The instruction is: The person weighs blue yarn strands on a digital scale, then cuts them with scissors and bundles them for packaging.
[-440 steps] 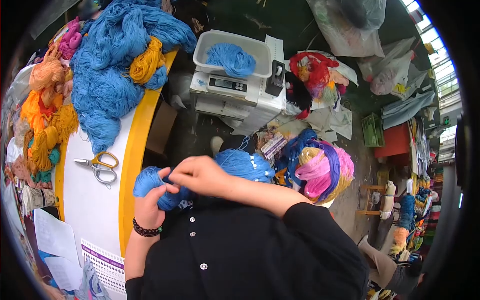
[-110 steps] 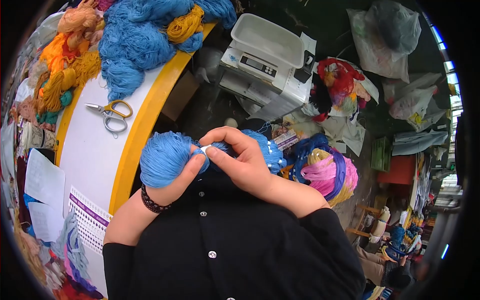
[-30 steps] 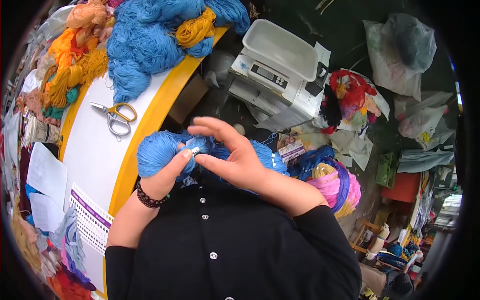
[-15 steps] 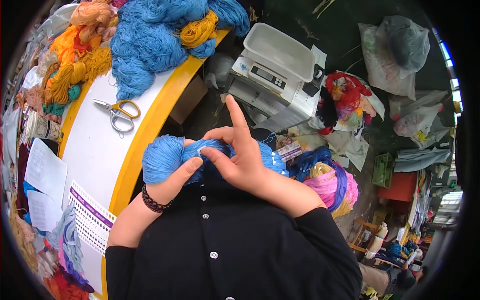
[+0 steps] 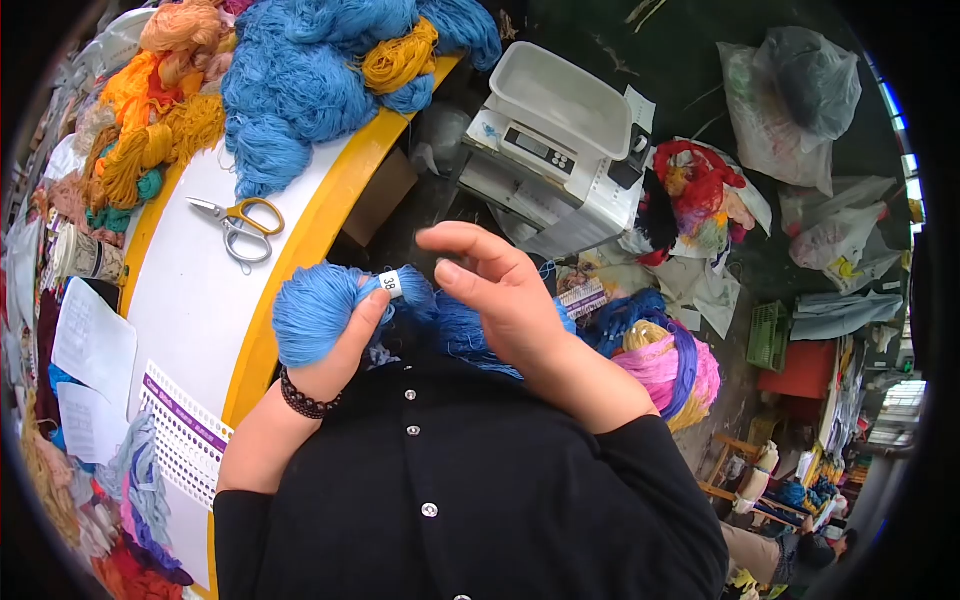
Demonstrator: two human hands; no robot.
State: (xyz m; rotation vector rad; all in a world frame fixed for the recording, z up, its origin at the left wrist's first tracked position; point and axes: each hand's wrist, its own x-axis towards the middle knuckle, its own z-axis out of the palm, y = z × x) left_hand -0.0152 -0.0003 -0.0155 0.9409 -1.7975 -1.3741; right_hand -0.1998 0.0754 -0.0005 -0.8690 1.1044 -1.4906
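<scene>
A light blue skein of thread (image 5: 315, 312) is in my left hand (image 5: 345, 350), whose thumb presses near a white paper band (image 5: 389, 285) marked "38" around the skein. My right hand (image 5: 495, 290) is raised just right of the band, apart from it, with fingers curved and thumb and forefinger separated; nothing shows between them. More blue thread (image 5: 465, 330) lies behind and below my right hand, against the black shirt.
Scissors (image 5: 243, 228) lie on the white, yellow-edged table (image 5: 195, 300), near a blue thread heap (image 5: 285, 90) and a sticker sheet (image 5: 185, 430). A scale (image 5: 560, 100) stands beyond. Plastic bags (image 5: 790, 100) are at right. A person (image 5: 790, 555) is at lower right.
My right hand has come off the band and moved right, its fingers now curved. My left hand and the skein have shifted slightly left, and the band's number now shows.
</scene>
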